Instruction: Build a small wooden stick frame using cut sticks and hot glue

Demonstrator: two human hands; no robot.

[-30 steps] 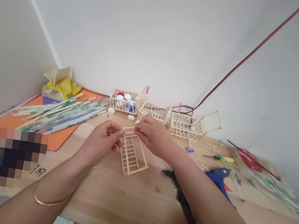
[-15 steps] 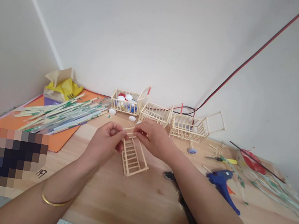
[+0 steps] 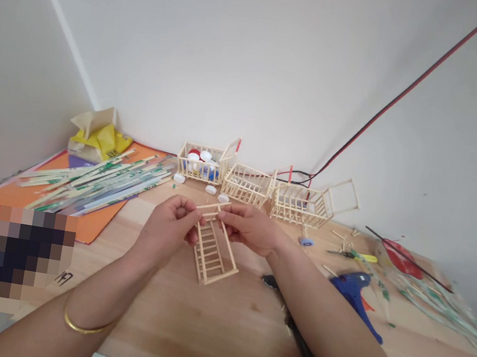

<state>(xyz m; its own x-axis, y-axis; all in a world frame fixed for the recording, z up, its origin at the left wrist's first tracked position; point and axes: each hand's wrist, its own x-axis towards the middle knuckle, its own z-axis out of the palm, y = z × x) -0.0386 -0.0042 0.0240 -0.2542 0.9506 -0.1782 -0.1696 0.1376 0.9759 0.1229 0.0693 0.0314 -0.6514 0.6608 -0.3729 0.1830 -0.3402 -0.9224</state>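
A small ladder-like frame of thin wooden sticks [image 3: 214,254] rests with its lower end on the wooden table [image 3: 214,331]. My left hand [image 3: 170,225] pinches its top end from the left, fingers closed. My right hand [image 3: 249,227] pinches the same top end from the right, where a short crosswise stick [image 3: 212,206] lies across the frame.
Three stick-built crates [image 3: 247,183] stand along the wall, the left one holding bottle caps [image 3: 199,157]. A heap of sticks [image 3: 97,180] lies on orange paper [image 3: 91,221] at left. A blue glue gun [image 3: 356,294], scissors [image 3: 351,255] and a black tool [image 3: 299,339] lie at right.
My right hand has turned and dropped a little, so its fingers now grip the frame's top end from the side. The frame has tilted up slightly.
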